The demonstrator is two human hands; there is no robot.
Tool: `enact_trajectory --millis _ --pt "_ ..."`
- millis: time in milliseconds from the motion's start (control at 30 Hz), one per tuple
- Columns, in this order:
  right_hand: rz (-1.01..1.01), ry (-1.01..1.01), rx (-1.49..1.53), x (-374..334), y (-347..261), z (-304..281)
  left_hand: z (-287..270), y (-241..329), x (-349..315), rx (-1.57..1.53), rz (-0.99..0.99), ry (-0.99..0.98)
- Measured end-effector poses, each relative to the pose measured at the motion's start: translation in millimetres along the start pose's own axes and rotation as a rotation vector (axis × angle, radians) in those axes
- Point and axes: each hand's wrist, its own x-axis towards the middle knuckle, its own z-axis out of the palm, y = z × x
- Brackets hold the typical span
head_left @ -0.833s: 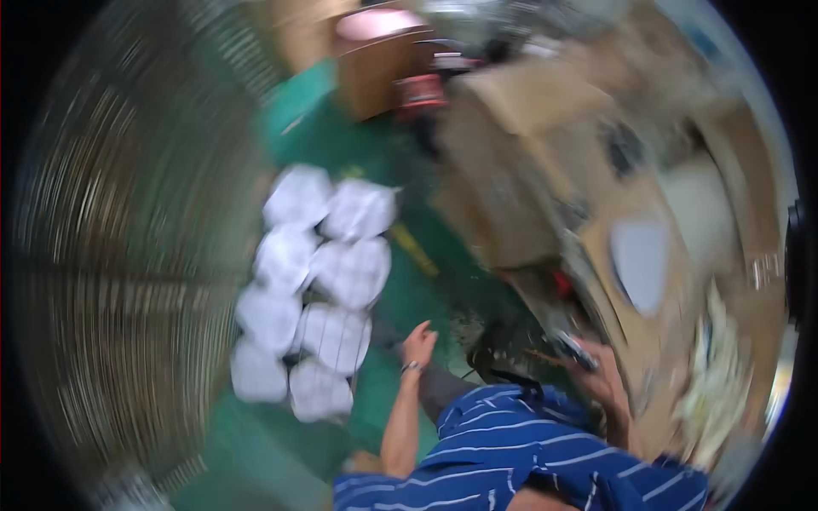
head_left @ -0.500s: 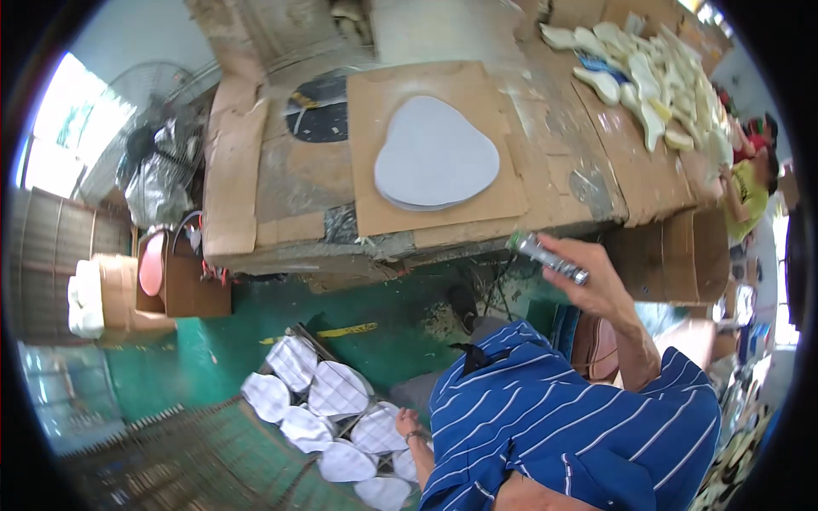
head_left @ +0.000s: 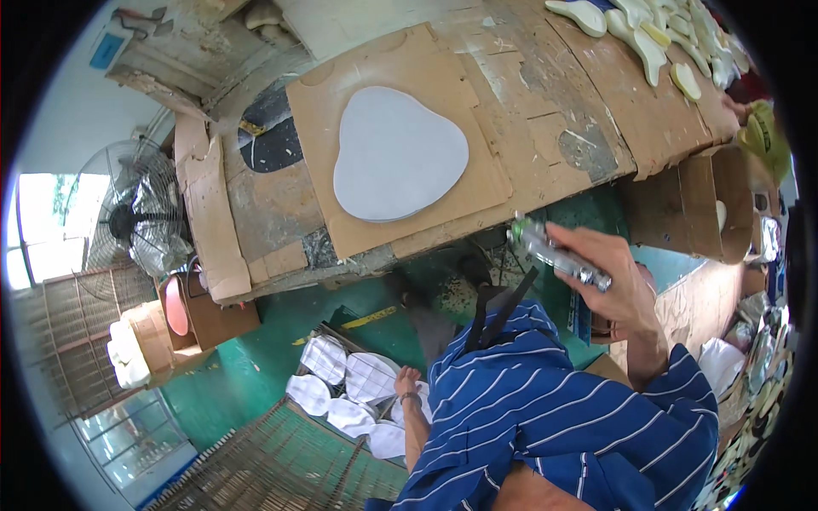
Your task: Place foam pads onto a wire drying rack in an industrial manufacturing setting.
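Note:
My right hand (head_left: pixel 609 277) is closed around a metal spray gun (head_left: pixel 562 254), held in front of the bench edge with its green-tipped front toward the bench. A white rounded-triangle pad (head_left: pixel 400 153) lies flat on a cardboard sheet (head_left: pixel 473 175) on the bench, apart from the gun. Down on the left, my left hand (head_left: pixel 408 381) is at the edge of several similar white pads (head_left: pixel 371 379) on a low wire rack (head_left: pixel 281 464). Its fingers are small in the picture and partly hidden, so whether they grip a pad is unclear.
Pale foot-shaped pieces (head_left: pixel 643 38) are heaped at the bench's far right. An open cardboard box (head_left: pixel 682 209) stands below the bench's right end. A large fan (head_left: pixel 128 213) and a box (head_left: pixel 204 315) are on the left. Another person's yellow sleeve (head_left: pixel 763 140) shows at far right.
The view has turned and shifted over the bench. My right hand still holds the spray gun near the bench edge. My left hand has shifted along the pads on the rack.

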Motion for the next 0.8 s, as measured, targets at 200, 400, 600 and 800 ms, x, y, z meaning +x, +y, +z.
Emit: enact_trajectory --millis 200,400,600,800 --pt "-0.039 0.187 0.091 14.1 -1.9 4.3 -4.1 70.7 21.2 -0.053 0.209 -0.038" --pt "-0.015 -0.027 0.026 1.7 -8.9 4.4 3.8 110.8 18.6 0.147 0.152 0.011" --pt "0.0 0.127 0.026 3.5 -3.4 -1.9 12.8 101.3 26.4 0.186 0.146 -0.06" --pt "0.157 0.211 -0.022 -11.2 -9.3 -20.6 16.2 94.3 20.8 0.223 0.048 -0.025"
